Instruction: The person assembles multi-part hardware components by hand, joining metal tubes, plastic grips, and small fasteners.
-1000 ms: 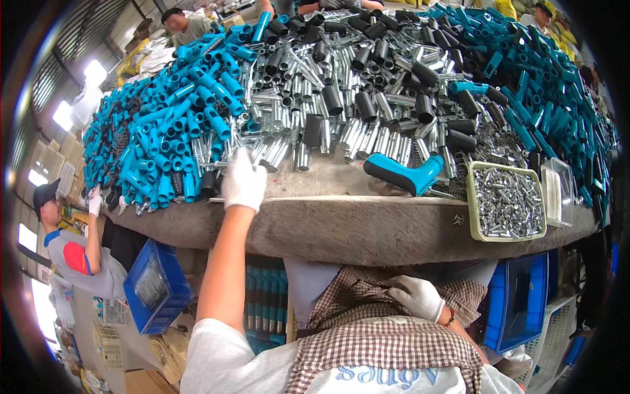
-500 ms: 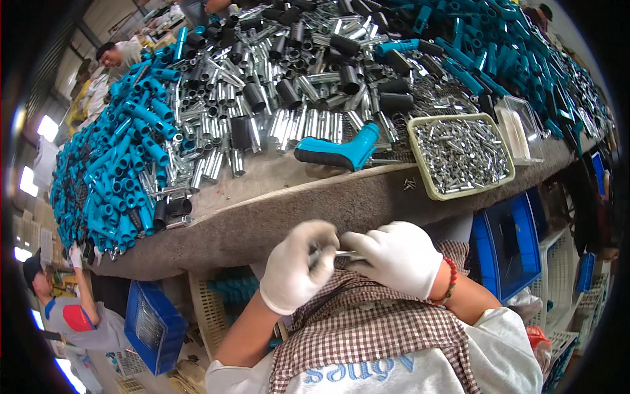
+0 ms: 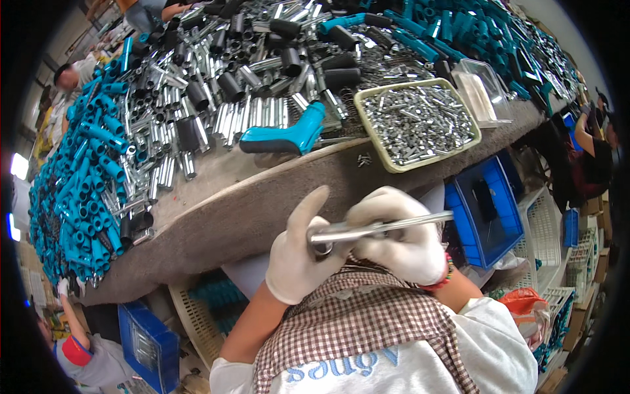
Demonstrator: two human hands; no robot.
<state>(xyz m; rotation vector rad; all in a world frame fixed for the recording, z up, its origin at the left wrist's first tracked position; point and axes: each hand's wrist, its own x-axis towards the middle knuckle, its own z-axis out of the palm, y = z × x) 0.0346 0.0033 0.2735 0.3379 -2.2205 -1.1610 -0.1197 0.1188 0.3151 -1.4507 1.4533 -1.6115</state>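
Observation:
A shiny metal tube with a thinner rod (image 3: 341,234) lies across both white-gloved hands above my lap, slightly blurred. My left hand (image 3: 298,253) grips its open end, the index finger raised. My right hand (image 3: 400,246) is closed around the rod, whose far end sticks out to the right. On the bench ahead lies a teal and black pistol-shaped handle (image 3: 289,134), touched by neither hand. To its right sits a cream tray (image 3: 426,159) of small metal pins, with a few loose pins (image 3: 364,159) beside it.
Piles of teal tubular parts (image 3: 79,197) and metal tubes (image 3: 256,115) cover the bench. A clear plastic box (image 3: 482,98) stands behind the tray. Blue crates (image 3: 485,217) stand below the bench edge. Co-workers are at the left (image 3: 85,354) and right (image 3: 594,141).
The metal tube and rod, mostly hidden in my hands before, now show lengthwise. My left index finger has lifted. The view has shifted, so the bench things appear farther left.

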